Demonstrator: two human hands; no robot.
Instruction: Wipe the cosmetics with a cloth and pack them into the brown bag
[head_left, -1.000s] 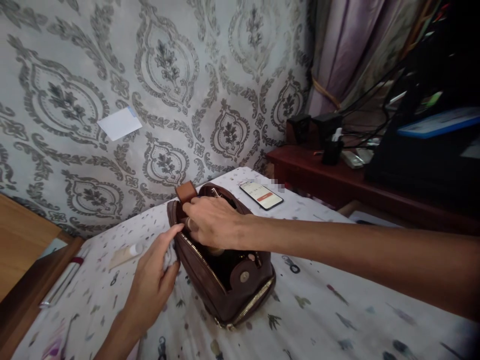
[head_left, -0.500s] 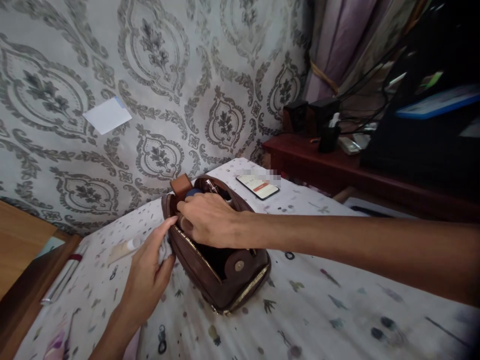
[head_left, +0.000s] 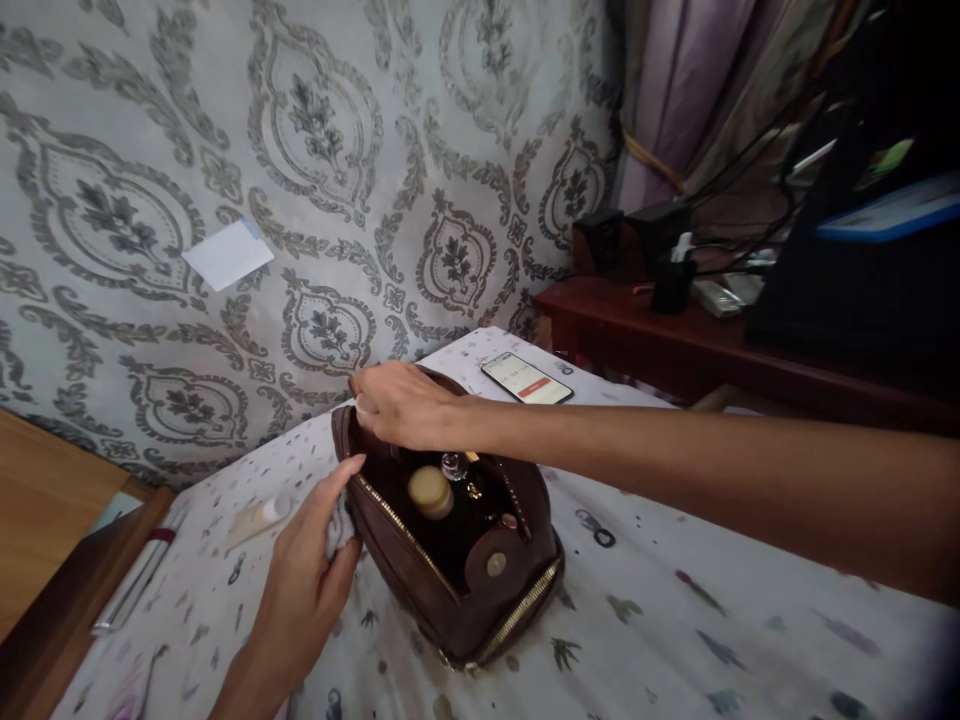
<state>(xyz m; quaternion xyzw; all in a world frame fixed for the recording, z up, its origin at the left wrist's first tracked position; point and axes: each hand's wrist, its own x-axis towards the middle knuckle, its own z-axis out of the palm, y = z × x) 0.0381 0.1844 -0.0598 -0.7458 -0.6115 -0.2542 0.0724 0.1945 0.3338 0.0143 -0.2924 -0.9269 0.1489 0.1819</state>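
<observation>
A brown leather toiletry bag (head_left: 390,565) sits unzipped on the patterned sheet. My left hand (head_left: 304,565) grips its left side, with the index finger on the zipped rim and something greyish showing under the fingers. My right hand (head_left: 405,405) reaches across the bag to its far end, fingers curled down; whatever they hold is hidden. In the bag's opening lie a round jar with a yellowish lid (head_left: 430,488), a clear faceted cap (head_left: 454,466) and a small gold item (head_left: 473,490). A round snap flap (head_left: 491,562) rests at the near end.
A phone (head_left: 527,379) lies lit beyond the bag. To the left are a cream tube (head_left: 257,522) and a slim silver object (head_left: 135,580) near the wooden bed edge. A dark red desk (head_left: 600,325) with speakers and cables stands at the right. Patterned wallpaper rises behind.
My right hand has risen from inside the bag to its far rim, uncovering the jar and other small items. My left hand keeps its hold. The view has shifted slightly.
</observation>
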